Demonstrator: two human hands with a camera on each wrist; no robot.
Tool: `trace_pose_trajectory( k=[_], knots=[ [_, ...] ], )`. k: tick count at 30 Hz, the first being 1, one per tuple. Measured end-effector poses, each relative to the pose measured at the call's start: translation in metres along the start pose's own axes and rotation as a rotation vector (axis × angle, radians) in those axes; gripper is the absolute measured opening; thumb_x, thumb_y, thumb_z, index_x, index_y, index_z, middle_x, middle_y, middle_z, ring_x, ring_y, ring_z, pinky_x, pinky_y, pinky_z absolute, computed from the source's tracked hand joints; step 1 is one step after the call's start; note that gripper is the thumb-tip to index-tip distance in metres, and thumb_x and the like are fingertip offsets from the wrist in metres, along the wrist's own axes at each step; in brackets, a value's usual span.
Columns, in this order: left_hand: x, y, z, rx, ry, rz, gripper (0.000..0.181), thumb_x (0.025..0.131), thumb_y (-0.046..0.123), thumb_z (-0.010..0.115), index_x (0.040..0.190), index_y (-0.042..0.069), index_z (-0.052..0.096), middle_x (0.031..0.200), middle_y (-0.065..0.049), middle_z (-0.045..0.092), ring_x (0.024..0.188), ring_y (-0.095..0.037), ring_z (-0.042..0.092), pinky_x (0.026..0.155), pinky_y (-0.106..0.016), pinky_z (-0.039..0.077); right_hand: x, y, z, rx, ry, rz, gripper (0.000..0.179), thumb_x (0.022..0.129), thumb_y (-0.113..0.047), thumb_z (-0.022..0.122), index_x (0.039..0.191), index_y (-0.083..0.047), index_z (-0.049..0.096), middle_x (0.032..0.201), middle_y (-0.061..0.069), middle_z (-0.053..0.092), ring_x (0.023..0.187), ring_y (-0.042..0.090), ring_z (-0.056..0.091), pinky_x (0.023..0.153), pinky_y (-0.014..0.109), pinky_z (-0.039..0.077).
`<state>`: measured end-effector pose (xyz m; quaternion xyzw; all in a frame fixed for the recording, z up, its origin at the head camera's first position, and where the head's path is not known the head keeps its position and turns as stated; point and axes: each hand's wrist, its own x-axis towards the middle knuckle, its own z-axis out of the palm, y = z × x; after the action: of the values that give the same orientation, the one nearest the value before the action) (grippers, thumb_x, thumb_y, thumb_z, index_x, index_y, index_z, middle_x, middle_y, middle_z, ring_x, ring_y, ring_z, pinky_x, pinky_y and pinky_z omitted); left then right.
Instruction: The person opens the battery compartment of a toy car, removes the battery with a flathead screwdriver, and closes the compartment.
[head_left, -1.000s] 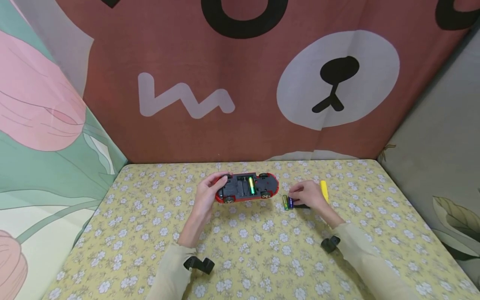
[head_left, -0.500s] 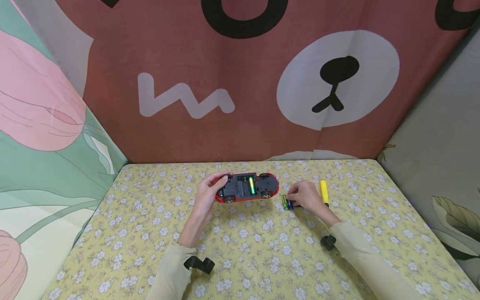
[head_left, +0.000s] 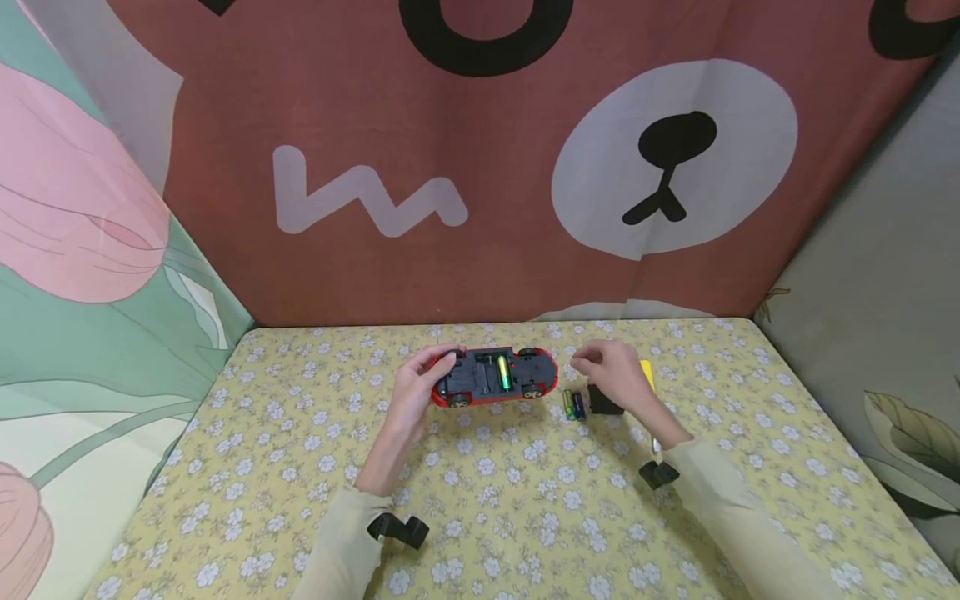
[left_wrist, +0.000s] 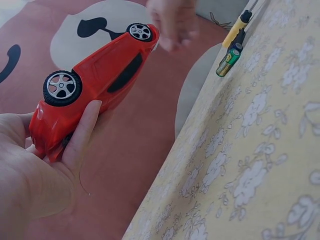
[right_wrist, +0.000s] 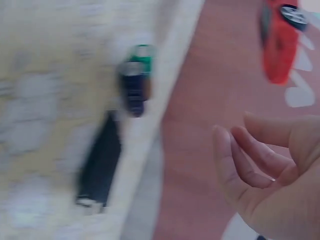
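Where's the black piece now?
In the head view, the black piece lies on the floral tablecloth, just right of the dark blue battery and partly hidden by the right hand.

A tabletop booth of printed fabric: animal-face backdrop [head_left: 510, 275], flower-print side hanging [head_left: 75, 208], floral tablecloth [head_left: 510, 525].

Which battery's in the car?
The green-and-gold battery in the exposed underside of the red car, gripped by the left hand. The others, green battery and dark blue battery, lie side by side on the floral tablecloth.
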<state>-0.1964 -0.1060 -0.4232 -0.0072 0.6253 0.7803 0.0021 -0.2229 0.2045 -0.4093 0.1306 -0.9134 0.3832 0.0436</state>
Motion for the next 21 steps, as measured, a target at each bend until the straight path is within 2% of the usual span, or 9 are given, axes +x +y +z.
trace_pose_trajectory(
  k=[6,11,16,21],
  knots=[
    [0.0,0.0,0.001,-0.008,-0.006,-0.009,0.034,0.1,0.017,0.071,0.129,0.0,0.07,0.121,-0.008,0.068,0.101,-0.02,0.068,0.079,-0.031,0.061,0.001,-0.028,-0.004,0.029,0.08,-0.066,0.015,0.1,-0.011,0.07,0.107,0.0,0.077,0.095,0.013,0.075,0.079,0.028,0.072,0.067,0.037,0.06],
    [0.0,0.0,0.002,-0.009,-0.008,-0.014,0.035,0.1,0.018,0.071,0.129,0.0,0.07,0.122,-0.009,0.069,0.102,-0.021,0.068,0.079,-0.031,0.061,-0.001,-0.048,0.001,0.017,0.107,-0.12,0.014,0.098,-0.011,0.073,0.108,-0.002,0.078,0.097,0.011,0.075,0.084,0.026,0.07,0.071,0.043,0.058],
    [0.0,0.0,0.003,0.004,-0.001,-0.008,0.032,0.099,0.017,0.072,0.127,0.0,0.071,0.121,-0.01,0.067,0.099,-0.02,0.068,0.078,-0.03,0.061,-0.001,-0.062,0.008,0.014,0.111,-0.157,0.013,0.096,-0.009,0.075,0.106,-0.003,0.078,0.096,0.011,0.075,0.087,0.028,0.069,0.073,0.045,0.058],
    [-0.001,0.0,0.004,-0.005,-0.012,-0.004,0.035,0.1,0.016,0.071,0.129,-0.002,0.069,0.121,-0.011,0.067,0.099,-0.02,0.069,0.079,-0.03,0.061,0.001,-0.072,0.018,-0.014,0.078,-0.204,0.011,0.094,-0.008,0.077,0.104,-0.003,0.079,0.096,0.009,0.074,0.083,0.024,0.068,0.069,0.039,0.057]
  ],
)
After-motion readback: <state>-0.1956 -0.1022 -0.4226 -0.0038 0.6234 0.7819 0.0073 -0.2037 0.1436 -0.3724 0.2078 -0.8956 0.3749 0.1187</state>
